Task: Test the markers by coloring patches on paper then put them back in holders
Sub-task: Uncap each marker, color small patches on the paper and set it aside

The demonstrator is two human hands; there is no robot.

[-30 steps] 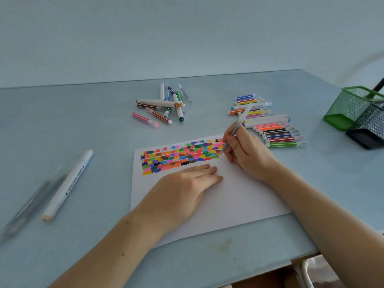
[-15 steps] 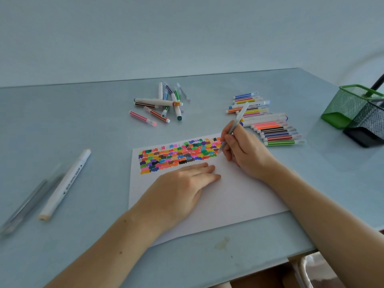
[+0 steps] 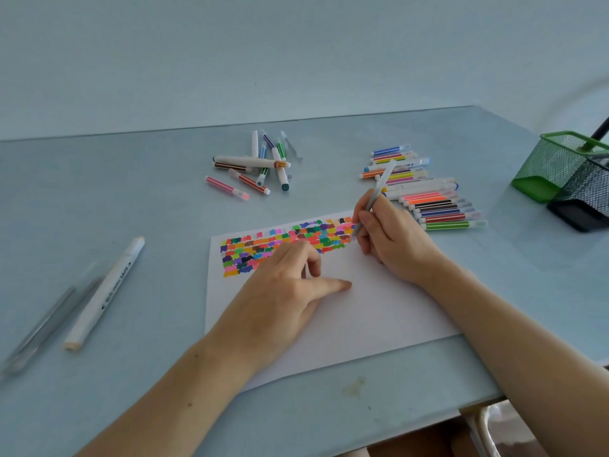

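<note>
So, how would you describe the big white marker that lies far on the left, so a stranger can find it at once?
Start at the paper in the middle of the table and look left, past its edge. There the white marker lies slanted, alone beside a grey pen. It is much thicker and longer than the striped markers in the piles at the back, with black print on its barrel.

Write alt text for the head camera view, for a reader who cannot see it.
The right hand holds a grey marker to a sheet of paper filled with colored patches, while the left hand rests on the sheet. Loose markers, a neat row of markers and two mesh holders sit on the blue table.
</note>
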